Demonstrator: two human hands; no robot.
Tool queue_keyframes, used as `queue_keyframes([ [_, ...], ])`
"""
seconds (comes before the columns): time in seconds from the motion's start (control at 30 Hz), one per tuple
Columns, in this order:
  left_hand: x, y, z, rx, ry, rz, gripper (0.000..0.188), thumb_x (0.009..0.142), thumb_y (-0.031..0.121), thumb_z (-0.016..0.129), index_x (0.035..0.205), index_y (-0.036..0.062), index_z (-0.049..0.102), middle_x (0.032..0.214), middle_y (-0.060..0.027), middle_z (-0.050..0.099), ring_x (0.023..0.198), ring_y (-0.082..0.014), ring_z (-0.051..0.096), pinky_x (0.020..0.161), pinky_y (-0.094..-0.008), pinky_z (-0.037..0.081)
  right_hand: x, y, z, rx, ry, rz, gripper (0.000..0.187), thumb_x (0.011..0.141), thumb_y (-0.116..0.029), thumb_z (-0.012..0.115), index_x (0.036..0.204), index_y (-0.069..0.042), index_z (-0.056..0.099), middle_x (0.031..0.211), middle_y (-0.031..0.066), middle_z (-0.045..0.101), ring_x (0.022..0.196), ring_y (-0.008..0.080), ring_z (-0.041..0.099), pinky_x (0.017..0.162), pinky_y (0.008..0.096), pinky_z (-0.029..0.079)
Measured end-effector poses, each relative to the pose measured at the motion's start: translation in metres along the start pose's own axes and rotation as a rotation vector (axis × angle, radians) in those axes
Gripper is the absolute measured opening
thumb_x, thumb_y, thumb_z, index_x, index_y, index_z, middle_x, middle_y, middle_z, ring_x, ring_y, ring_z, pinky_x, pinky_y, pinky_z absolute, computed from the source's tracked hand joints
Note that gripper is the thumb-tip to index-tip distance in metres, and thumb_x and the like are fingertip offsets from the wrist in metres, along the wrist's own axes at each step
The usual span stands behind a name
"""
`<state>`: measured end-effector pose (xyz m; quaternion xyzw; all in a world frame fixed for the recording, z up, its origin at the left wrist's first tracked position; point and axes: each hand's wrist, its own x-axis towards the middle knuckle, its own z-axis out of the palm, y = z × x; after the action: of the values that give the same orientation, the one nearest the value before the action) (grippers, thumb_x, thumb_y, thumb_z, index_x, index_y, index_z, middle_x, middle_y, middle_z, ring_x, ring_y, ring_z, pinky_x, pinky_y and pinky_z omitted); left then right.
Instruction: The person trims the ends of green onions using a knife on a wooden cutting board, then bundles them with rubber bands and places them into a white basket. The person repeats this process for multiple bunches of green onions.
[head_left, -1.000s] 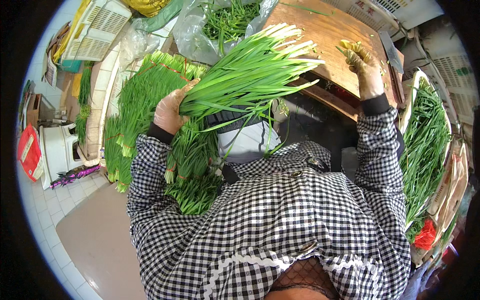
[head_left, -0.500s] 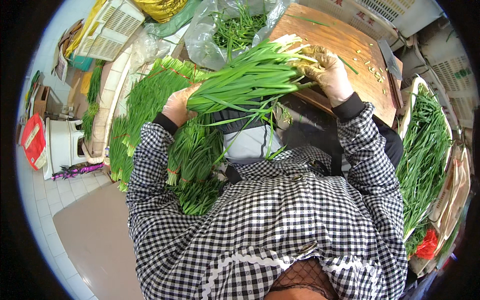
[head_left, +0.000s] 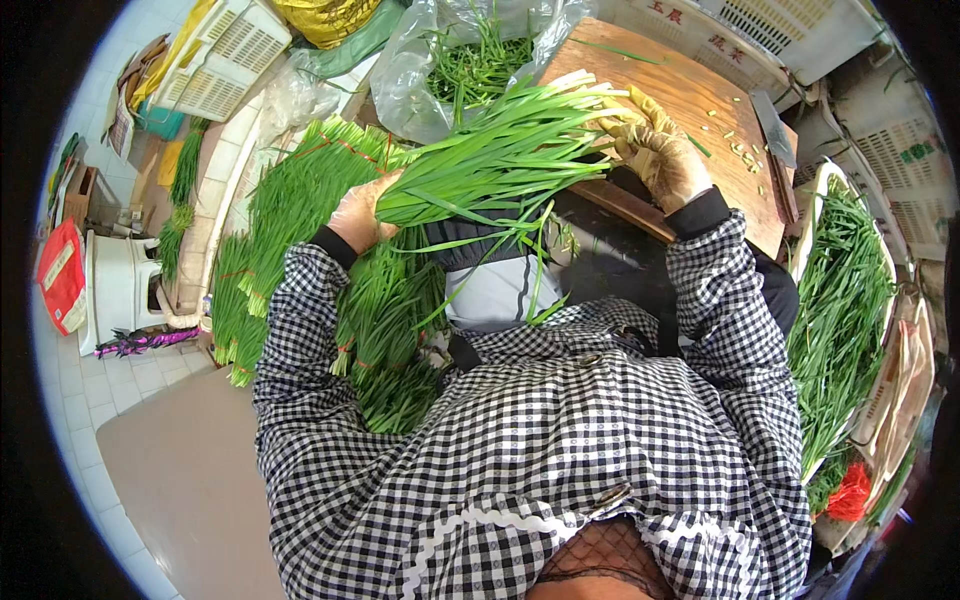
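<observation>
A loose bunch of garlic chives (head_left: 490, 155) lies across in front of me, its pale stem ends toward the right. My left hand (head_left: 362, 212), in a thin clear glove, is closed around the leafy end. At the stem end, my right hand (head_left: 662, 150), in a yellow-stained glove, has its fingers curled on the stalks; their tips are partly hidden. A few leaves dangle below the bunch over my lap. Tied bundles of garlic chives (head_left: 310, 185) are piled beside my left arm, and more bundles (head_left: 385, 310) lie under that forearm.
A wooden board (head_left: 725, 125) with cut stem bits stands ahead right, a cleaver (head_left: 772, 128) on its right edge. Loose chives (head_left: 840, 310) fill a container at my right. Trimmings (head_left: 480, 65) sit in a clear plastic bag ahead. A white stool (head_left: 118, 285) is far left.
The right hand has turned slightly and its fingers have shifted at the stem ends. The left hand keeps its hold, and the bunch has barely moved.
</observation>
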<state>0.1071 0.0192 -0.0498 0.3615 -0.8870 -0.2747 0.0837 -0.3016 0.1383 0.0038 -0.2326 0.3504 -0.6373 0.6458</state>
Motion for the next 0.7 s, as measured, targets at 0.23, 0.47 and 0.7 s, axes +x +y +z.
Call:
queue_keyframes([
  [0.23,0.002,0.003,0.001,0.062,0.021,0.058,0.078,0.060,0.008,0.073,0.132,0.0062,0.042,0.124,-0.0163,0.054,0.111,-0.0294,0.054,0.097,-0.0330,0.042,0.003,0.018,0.006,-0.691,0.093,-0.120,0.027,0.080,-0.002,0.067,0.105,0.003,0.061,0.092,0.0079,0.066,0.077,0.0124,0.060,0.070,0.0239,0.049],
  [0.47,-0.010,0.022,0.000,0.193,0.074,0.079,0.083,0.057,0.007,0.077,0.132,0.0074,0.042,0.126,-0.0132,0.053,0.110,-0.0288,0.054,0.095,-0.0336,0.044,0.010,0.030,0.003,-0.375,0.163,0.022,0.017,0.077,0.003,0.066,0.094,0.003,0.064,0.087,0.0086,0.067,0.077,0.0156,0.063,0.072,0.0272,0.051],
  [0.7,-0.015,0.055,-0.001,0.194,0.169,0.091,0.093,0.055,0.000,0.077,0.137,0.0228,0.037,0.116,-0.0102,0.057,0.099,-0.0298,0.058,0.083,-0.0348,0.050,0.021,0.011,-0.045,-1.218,0.512,-0.767,0.006,0.083,-0.006,0.062,0.086,-0.002,0.065,0.080,0.0076,0.066,0.068,0.0153,0.062,0.061,0.0271,0.051],
])
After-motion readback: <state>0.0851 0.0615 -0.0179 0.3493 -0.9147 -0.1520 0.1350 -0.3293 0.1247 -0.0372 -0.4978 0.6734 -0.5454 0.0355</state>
